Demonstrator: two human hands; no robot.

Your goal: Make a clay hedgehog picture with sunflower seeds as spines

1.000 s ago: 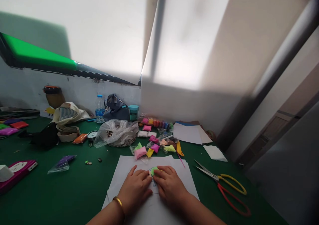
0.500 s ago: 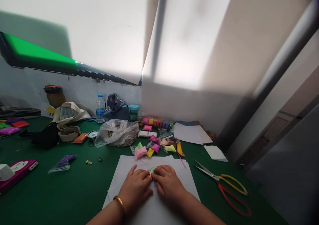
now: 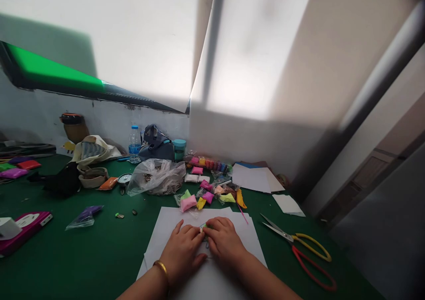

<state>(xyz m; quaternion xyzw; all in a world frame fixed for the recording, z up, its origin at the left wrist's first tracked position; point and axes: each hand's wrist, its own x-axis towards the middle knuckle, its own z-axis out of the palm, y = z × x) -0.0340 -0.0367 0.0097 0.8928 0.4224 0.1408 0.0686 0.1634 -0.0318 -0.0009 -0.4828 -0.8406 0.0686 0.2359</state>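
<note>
Stacked sheets of white paper (image 3: 212, 280) lie on the green table before me, with a few dark drawn lines between my hands. My left hand (image 3: 182, 249), a gold bangle at its wrist, rests palm down on the paper, fingers stretched out and thumb apart. Its fingertips reach a small piece of light green clay (image 3: 203, 226). My right hand (image 3: 226, 241) bends over the same piece, fingers closed together and pressing it against the sheet. Most of the clay is hidden under the fingertips.
Large scissors (image 3: 294, 238) lie open on the right. Beyond the paper are colourful clay packets (image 3: 188, 202), a clear plastic bag (image 3: 157, 176), a water bottle (image 3: 134, 147) and a white pad (image 3: 288, 205). On the left are a purple packet (image 3: 85, 216) and a magenta device (image 3: 31, 231).
My right hand has shifted very slightly, and a bit more of the drawn lines shows between the hands. The whole view has moved a little. Both hands stay at the clay.
</note>
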